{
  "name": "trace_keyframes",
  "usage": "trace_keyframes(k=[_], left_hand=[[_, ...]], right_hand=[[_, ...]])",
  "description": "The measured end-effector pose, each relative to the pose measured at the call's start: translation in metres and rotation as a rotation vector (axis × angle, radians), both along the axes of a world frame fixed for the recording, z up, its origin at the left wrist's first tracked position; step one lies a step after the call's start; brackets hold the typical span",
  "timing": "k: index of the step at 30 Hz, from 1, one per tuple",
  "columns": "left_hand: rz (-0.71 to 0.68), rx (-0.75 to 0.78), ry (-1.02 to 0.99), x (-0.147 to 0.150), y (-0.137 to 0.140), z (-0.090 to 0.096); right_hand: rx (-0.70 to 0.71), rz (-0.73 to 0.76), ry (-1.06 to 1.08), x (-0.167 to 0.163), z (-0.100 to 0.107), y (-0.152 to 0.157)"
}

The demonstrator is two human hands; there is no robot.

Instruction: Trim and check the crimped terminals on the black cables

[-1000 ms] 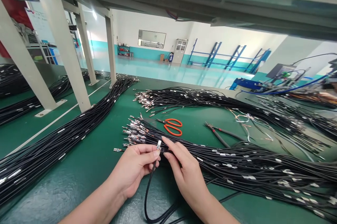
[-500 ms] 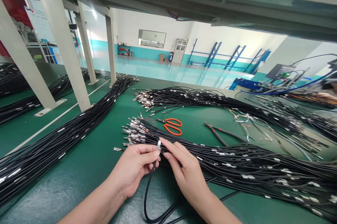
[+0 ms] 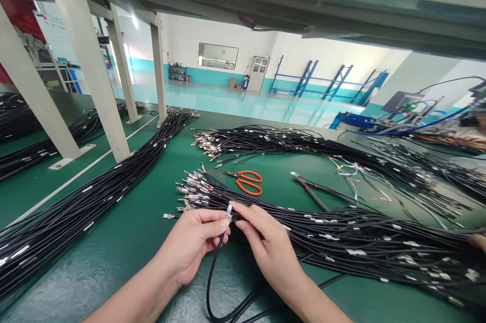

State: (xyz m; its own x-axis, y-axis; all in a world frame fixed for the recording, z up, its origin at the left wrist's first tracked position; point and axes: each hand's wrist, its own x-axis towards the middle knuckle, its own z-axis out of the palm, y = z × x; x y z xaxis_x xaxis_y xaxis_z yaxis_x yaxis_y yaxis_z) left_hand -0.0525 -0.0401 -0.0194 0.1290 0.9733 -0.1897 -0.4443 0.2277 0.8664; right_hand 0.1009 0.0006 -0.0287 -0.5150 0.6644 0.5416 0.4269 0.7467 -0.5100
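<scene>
Head view: pinching plug on cable in left hand, by near edge of bundle, with right hand narrowed close beside, hold unclear, apparently working one cable end, calling next for steady pinch and fine fingertip control

On the table, scissors lie left of pliers, both between a near cable bundle and a far cable bundle.
</scene>
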Motion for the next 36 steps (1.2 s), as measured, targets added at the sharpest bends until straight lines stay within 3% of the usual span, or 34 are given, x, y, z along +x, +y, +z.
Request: trace_keyframes(k=[15,26,36], left_hand=[[-0.003,-0.014,0.031,0.0005,0.0006,0.0014],[-0.013,-0.01,0.024,0.0,0.0004,0.0008],[0.007,-0.018,0.001,0.0,0.001,0.0]], right_hand=[[0.097,0.019,-0.012,0.002,-0.0005,0.0036],[-0.019,-0.018,0.052,0.0042,0.0065,0.0041],[-0.004,0.028,-0.028,0.0033,0.0023,0.004]])
